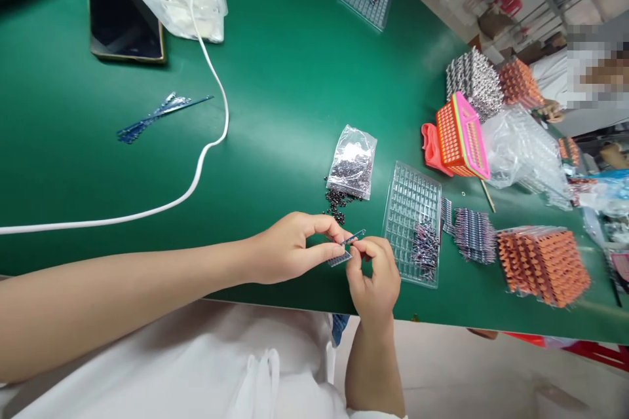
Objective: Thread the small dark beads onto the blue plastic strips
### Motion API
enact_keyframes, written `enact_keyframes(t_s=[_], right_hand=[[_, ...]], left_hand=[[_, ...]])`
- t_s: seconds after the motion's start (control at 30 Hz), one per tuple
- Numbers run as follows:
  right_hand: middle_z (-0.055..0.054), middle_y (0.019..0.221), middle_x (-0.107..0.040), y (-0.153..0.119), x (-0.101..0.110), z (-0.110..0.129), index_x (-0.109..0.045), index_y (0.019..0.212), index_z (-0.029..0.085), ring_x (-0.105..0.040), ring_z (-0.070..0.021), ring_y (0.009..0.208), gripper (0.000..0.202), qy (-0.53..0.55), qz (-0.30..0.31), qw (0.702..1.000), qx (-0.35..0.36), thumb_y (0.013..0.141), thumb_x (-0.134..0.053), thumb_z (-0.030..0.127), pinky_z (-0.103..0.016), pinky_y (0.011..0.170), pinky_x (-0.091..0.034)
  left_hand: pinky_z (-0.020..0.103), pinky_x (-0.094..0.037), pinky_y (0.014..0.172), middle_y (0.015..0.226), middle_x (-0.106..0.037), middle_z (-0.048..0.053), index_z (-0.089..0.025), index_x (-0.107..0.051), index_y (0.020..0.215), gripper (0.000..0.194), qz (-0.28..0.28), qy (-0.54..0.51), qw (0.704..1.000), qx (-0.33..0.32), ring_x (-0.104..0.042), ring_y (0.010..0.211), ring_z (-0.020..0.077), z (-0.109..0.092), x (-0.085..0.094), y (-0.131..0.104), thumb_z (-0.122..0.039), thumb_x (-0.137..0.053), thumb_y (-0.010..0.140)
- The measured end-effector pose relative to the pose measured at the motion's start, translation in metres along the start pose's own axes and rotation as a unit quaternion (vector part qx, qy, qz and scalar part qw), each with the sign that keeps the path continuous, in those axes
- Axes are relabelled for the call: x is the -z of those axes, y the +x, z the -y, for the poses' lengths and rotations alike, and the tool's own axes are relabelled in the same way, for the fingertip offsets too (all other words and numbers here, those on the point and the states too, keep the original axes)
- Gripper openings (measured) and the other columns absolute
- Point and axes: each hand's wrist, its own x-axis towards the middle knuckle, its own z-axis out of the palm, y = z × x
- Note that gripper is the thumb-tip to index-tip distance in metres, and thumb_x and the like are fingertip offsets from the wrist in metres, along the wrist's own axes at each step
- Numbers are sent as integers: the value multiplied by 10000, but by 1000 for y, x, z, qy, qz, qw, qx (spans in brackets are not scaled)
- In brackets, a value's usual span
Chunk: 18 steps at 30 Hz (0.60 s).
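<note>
My left hand [295, 249] pinches a narrow bluish strip [358, 234] between thumb and fingers, near the front edge of the green table [275, 124]. Just below its thumb a small grey ridged piece [340, 259] shows; whether it is held or lies on the table I cannot tell. Close against the strip, the thumb and fingers of my right hand [378, 275] are bent together; anything between them is too small to make out. Beyond the hands, dark beads [338, 204] spill from a clear plastic bag [352, 162]. To the right lies a clear compartment tray [409, 200] with small dark pieces [426, 245] heaped in it.
Stacked strips [474, 236] and an orange stack [543, 265] stand right. A basket [459, 137] sits behind them. A white cable [199, 170], blue strips [157, 116] and a phone [125, 19] are left. Another person's hand [550, 110] shows at far right.
</note>
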Motion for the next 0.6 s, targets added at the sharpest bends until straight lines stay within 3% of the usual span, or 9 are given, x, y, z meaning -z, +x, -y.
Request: enact_keyframes(t_s=[0.17, 0.33, 0.6], right_hand=[[-30, 877, -649, -4, -8, -1, -610, 1030, 210, -639, -138, 782, 175, -7, -64, 998, 29, 904, -608, 88, -268, 661, -548], [-47, 902, -670, -7, -9, -1, -642, 1083, 199, -654, -150, 806, 230, -46, -94, 992, 67, 888, -651, 77, -293, 700, -572], [-25, 876, -684, -11, -8, 1, -671, 1082, 211, -662, -139, 777, 255, -47, -138, 988, 48, 865, -697, 82, -270, 682, -564]], left_hand=[[319, -505, 988, 1048, -761, 65, -164, -659, 892, 119, -27, -30, 999, -6, -691, 1112, 212, 6, -9, -3, -272, -622, 926], [314, -528, 981, 1071, -766, 74, -165, -658, 903, 103, -40, -41, 998, -14, -702, 1111, 211, 7, -12, -7, -257, -618, 930], [287, -548, 964, 1098, -771, 60, -180, -654, 932, 55, -37, -41, 998, -43, -713, 1088, 184, 6, -13, -8, -215, -612, 938]])
